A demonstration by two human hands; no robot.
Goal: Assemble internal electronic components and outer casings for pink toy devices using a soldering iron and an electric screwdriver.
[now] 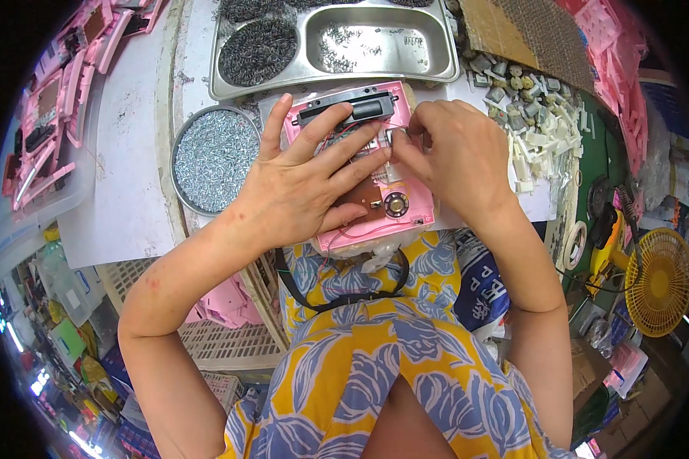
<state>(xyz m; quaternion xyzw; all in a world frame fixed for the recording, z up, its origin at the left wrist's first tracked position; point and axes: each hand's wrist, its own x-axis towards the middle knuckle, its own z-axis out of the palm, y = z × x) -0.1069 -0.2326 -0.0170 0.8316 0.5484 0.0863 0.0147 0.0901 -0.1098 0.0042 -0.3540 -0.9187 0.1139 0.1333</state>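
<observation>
A pink plastic housing (419, 191) lies on the table edge in front of me, its inside facing up. It carries a black battery-holder-like part (373, 109) at the far end, a brown circuit board (366, 197), a round speaker (396, 204) and thin wires. My left hand (302, 172) rests across its left side, fingers spread and pressing on the inner parts. At the housing's right side my right hand (459, 149) is closed, thumb and forefinger pinching a small metallic part (394, 136). My fingers hide much of the middle, so its exact shape is unclear.
A round dish (174, 164) of small screws stands left of the housing. Beyond is a steel tray (337, 83) with springs. White plastic pieces (542, 157) and grey parts (505, 92) are heaped right, near a yellow fan (660, 283). Pink housings (50, 115) pile up far left.
</observation>
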